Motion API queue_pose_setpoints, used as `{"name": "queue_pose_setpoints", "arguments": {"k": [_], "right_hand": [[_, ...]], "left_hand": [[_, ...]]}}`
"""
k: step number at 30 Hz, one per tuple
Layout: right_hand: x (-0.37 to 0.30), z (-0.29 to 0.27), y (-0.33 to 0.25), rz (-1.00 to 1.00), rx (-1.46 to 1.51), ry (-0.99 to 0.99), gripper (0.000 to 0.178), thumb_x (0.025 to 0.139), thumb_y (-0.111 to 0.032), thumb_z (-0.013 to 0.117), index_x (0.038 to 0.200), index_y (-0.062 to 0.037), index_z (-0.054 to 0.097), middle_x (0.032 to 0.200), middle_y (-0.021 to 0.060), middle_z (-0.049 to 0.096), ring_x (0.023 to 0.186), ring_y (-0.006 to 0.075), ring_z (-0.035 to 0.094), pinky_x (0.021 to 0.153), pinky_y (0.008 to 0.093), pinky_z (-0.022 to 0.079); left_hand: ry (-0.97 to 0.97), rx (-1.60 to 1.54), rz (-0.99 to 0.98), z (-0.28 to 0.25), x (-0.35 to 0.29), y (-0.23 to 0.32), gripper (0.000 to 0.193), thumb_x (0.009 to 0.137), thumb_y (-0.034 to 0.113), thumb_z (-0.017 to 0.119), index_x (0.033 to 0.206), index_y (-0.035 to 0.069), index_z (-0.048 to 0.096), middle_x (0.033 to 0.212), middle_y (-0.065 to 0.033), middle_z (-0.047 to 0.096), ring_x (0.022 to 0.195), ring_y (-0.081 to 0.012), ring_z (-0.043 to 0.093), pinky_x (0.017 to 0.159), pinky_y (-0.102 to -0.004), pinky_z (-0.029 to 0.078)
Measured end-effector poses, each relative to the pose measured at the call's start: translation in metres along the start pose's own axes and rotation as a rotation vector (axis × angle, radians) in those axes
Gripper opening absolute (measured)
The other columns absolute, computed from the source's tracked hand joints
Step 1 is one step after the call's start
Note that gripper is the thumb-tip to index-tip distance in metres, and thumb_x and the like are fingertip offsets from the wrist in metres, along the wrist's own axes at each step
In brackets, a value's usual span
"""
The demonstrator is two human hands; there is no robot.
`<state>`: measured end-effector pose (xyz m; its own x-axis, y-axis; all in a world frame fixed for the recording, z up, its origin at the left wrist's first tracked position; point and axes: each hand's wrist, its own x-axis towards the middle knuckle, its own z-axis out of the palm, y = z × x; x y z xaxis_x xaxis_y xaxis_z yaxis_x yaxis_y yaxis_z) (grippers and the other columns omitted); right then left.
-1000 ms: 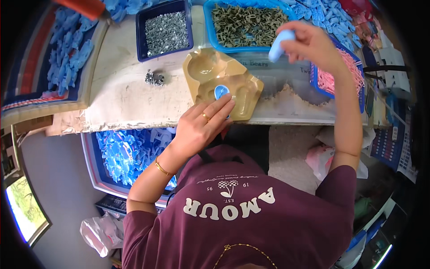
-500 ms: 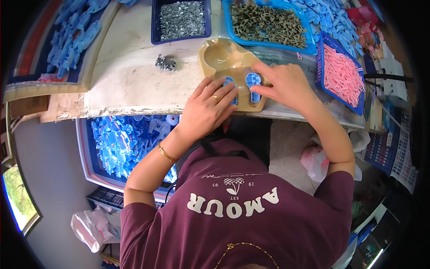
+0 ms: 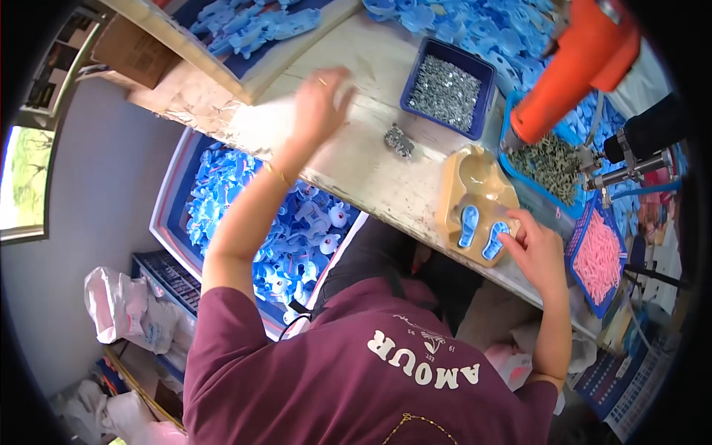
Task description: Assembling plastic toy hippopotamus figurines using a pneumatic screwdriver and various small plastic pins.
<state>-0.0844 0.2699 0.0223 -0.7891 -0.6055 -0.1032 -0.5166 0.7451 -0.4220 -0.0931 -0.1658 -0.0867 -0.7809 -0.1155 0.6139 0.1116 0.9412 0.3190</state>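
Observation:
A tan moulded fixture [image 3: 450, 204] lies near the table's front edge. Two blue foot-shaped plastic pieces, the left one [image 3: 469, 225] and the right one [image 3: 495, 243], sit in its hollows. My right hand [image 3: 538, 252] is at the fixture's right side, thumb and forefinger apart, with the thumb tip at the right piece; contact is unclear. Nothing shows in its grasp. My left hand [image 3: 319, 110] is over the table, well left of the fixture, near a raised wooden-edged tray [image 3: 222, 80]. Motion smears its fingers, hiding whether they hold anything.
A small heap of metal parts [image 3: 399, 141] lies left of the fixture. Behind stand a dark blue basket [image 3: 486, 72] of silvery bits and a tray of grey-brown parts [image 3: 545, 167]. Pink strips [image 3: 599, 256] fill another basket. An orange tool [image 3: 564, 74] hangs above; blue parts [image 3: 222, 185] fill a bin below.
My left hand has left the fixture and moved away to the left. My right hand stays beside the right piece. The view has turned left, bringing the orange tool into sight.

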Motion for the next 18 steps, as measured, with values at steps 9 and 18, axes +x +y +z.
{"name": "queue_pose_setpoints", "arguments": {"k": [9, 18], "right_hand": [[0.009, 0.015, -0.006, -0.051, 0.037, -0.063, 0.028, 0.087, -0.023, 0.074, 0.111, -0.0106, 0.066, 0.074, 0.0117, 0.068, 0.066, 0.0301, 0.067, 0.059, 0.0388, 0.049], [-0.007, 0.011, 0.009, 0.061, 0.223, 0.017, 0.020, 0.089, -0.018, 0.073, 0.104, -0.0062, 0.069, 0.075, 0.0125, 0.067, 0.064, 0.0257, 0.066, 0.059, 0.0357, 0.049]], "left_hand": [[-0.100, 0.679, -0.064, -0.015, 0.066, -0.125, 0.029, 0.088, 0.008, 0.054, 0.114, 0.011, 0.067, 0.118, -0.0072, 0.066, 0.112, -0.0297, 0.058, 0.102, -0.0434, 0.043], [-0.160, 0.229, 0.300, -0.041, -0.024, 0.025, 0.029, 0.085, 0.007, 0.066, 0.114, 0.011, 0.070, 0.096, -0.0050, 0.062, 0.094, -0.0258, 0.060, 0.083, -0.0379, 0.049]]}}
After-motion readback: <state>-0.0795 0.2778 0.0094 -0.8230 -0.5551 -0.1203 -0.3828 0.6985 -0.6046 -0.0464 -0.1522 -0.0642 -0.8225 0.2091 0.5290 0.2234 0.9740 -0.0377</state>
